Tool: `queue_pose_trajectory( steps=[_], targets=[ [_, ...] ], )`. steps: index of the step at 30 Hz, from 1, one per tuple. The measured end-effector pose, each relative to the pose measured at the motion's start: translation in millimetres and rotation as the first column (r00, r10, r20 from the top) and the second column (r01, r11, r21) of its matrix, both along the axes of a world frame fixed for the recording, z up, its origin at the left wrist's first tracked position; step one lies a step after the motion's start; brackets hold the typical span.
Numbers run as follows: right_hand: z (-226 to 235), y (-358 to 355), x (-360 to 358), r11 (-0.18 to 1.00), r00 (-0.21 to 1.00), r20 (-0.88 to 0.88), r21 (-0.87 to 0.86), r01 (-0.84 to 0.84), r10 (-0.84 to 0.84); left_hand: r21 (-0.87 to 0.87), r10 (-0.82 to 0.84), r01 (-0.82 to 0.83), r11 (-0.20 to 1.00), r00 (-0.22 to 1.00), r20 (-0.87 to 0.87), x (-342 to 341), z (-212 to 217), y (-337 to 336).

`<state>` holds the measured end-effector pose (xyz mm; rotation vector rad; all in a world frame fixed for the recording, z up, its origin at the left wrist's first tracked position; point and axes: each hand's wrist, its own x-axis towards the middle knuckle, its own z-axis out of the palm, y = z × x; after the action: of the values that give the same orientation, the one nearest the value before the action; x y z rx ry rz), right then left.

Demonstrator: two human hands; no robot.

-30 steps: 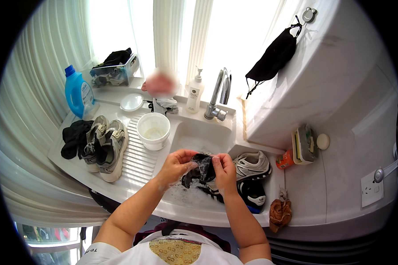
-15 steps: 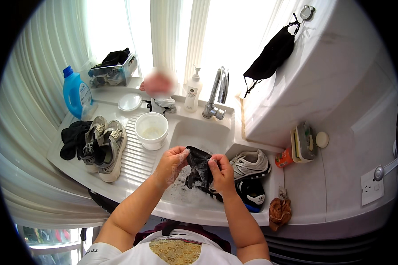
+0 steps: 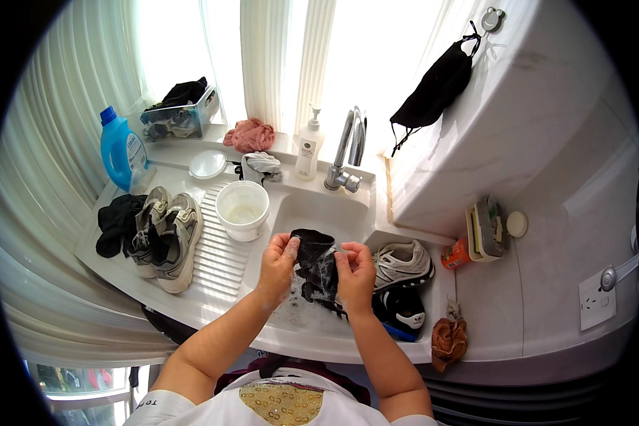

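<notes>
At far left on the white table (image 3: 213, 298), a blue detergent bottle (image 3: 121, 150) stands upright near the curtain, within reach of the basin. Just nearer, a black cloth (image 3: 115, 224) lies touching a pair of grey sneakers (image 3: 165, 238), which rest sole-down on the ribbed drainboard (image 3: 220, 259), a surface judged to let water run off toward the sink (image 3: 319, 213). A white plastic tub (image 3: 243, 208) sits upright at the drainboard's far right edge, beside the basin. On the far ledge lie a clear bin of dark items (image 3: 181, 110), a round white lid (image 3: 208, 164), a pink cloth (image 3: 250, 135) and a pump soap bottle (image 3: 307, 145), left of the chrome tap (image 3: 348, 153).

Centre, over the basin: the left hand (image 3: 277, 259) and right hand (image 3: 355, 270) each pinch a black sock (image 3: 314, 263), soapy and wet, stretched between them. Each grip is narrow, fingertips closed on the fabric, the sock held above the suds so that lather falls into the sink.

Right of the hands, a white-and-grey sneaker (image 3: 403, 264) and a black shoe (image 3: 401, 309) lie on the basin's right rim. Further right are an orange object (image 3: 456, 254), a soap holder (image 3: 486, 228) and a brown rag (image 3: 449, 341). A black face mask (image 3: 433, 89) hangs from a wall hook at upper right.
</notes>
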<state>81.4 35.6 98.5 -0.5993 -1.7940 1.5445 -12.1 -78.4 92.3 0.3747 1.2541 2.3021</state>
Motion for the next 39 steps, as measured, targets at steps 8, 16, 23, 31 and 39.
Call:
queue_pose_trajectory(
  steps=[8, 16, 23, 31, 39],
  targets=[
    [27, -18, -9, 0.792, 0.981, -0.140, -0.610, 0.019, -0.132, 0.003, -0.108, 0.108, 0.994, 0.990, -0.088, 22, -1, -2],
    [5, -12, -15, 0.947, 0.975, -0.143, -0.298, 0.121, -0.170, -0.011, -0.136, 0.137, 0.991, 0.990, 0.029, 22, 11, 1],
    [0, -57, -12, 0.871, 0.968, -0.242, 0.488, 0.060, 0.069, -0.077, 0.059, -0.052, 0.996, 0.994, 0.091, 10, -21, 4],
    [-8, -66, -24, 0.877, 0.978, -0.209, 0.473, 0.087, 0.016, -0.480, -0.202, -0.296, 0.826, 0.639, -0.743, 2, -23, -2],
    [-15, -64, -34, 0.927, 0.989, -0.111, 0.351, 0.135, -0.102, -0.180, -0.125, 0.178, 0.967, 0.955, 0.269, -10, -33, -3]
  ],
)
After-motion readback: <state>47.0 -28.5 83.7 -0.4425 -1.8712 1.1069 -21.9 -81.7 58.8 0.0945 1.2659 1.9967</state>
